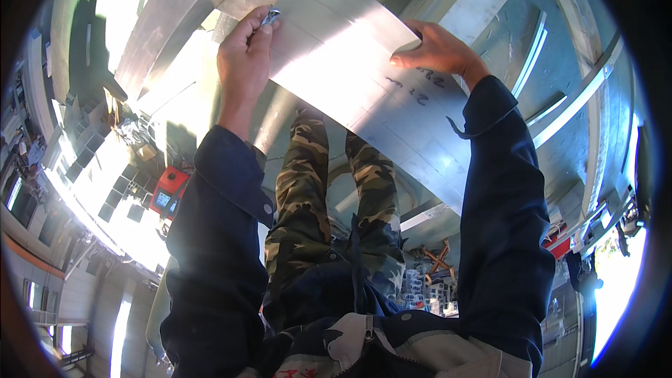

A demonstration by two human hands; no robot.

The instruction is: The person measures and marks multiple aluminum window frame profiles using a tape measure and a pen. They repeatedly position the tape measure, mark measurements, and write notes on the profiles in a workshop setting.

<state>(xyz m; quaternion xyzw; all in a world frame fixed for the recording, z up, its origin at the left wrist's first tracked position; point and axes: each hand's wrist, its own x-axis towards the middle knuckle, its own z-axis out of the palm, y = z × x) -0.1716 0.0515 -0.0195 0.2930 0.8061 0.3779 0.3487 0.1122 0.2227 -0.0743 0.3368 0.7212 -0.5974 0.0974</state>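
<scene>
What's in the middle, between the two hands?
In the head view, a silvery metal sheet lies between the left hand and right hand.

Panel slants across the middle, beyond the legs. Left hand at its left end, small metal piece in the fingertips. Right hand on its far right edge; handwritten marks just nearer. Screened device left of left sleeve. Strip right of right hand.
</scene>
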